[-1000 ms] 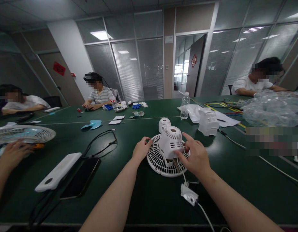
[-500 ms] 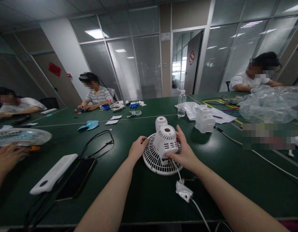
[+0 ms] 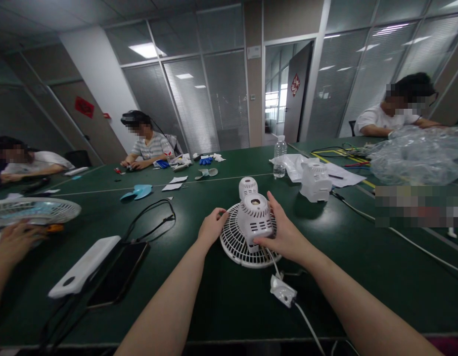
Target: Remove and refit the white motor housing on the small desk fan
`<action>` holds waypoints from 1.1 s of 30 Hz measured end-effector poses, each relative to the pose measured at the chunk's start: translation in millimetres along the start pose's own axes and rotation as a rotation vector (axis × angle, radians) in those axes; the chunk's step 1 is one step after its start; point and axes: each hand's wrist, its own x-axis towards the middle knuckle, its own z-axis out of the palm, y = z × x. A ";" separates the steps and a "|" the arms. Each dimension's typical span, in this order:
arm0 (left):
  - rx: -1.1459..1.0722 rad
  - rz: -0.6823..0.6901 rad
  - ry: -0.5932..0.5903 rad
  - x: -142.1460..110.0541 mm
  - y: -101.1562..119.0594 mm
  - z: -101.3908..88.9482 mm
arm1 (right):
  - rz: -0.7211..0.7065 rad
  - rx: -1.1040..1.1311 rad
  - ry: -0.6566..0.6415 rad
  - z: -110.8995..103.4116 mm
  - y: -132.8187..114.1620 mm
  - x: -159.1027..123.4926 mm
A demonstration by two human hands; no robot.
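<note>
Over at the left, a co-worker's hand point(image 3: 19, 235) is at a pale basket-like guard point(image 3: 53, 207), apart from the work here. Next come a white power bank point(image 3: 84, 267) and a black phone point(image 3: 117, 277), lying side by side, with a blue fan blade point(image 3: 137, 192) farther off.

In the middle, the person's left hand point(image 3: 213, 225) has stayed at the left edge of the white fan grille point(image 3: 232, 244), fingers curled at the rim; I can't tell whether they pinch it or only steady it. The grille lies on the green table point(image 3: 221, 306), and the white motor cover point(image 3: 254, 220) stands over it, right between the hands. A smaller white cap point(image 3: 248, 186) shows just behind.

The change is at the right hand point(image 3: 286, 235) — a second ago its forefinger stood off the cover, and now the hand wraps the right side, clamped on it, thumb at the near lower edge. Less of the brownish works shows underneath, so I'd judge the cover sits lower and closer, though whether it is seated I can't see.

A cord runs nearer to a small switch box point(image 3: 283, 291); farther right stand a bottle point(image 3: 280, 155) and another white cover point(image 3: 315, 180).
</note>
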 end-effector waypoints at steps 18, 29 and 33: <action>0.114 0.016 0.052 -3.0 2.6 -5.7 | 0.008 -0.096 0.341 -12.1 -0.5 -1.7; 0.261 -0.019 0.054 -3.0 5.0 -13.0 | 0.259 -0.500 0.039 10.0 -36.6 -11.1; 0.235 -0.007 0.011 -1.7 4.3 -10.1 | 0.265 -0.433 0.004 1.2 -25.5 -3.8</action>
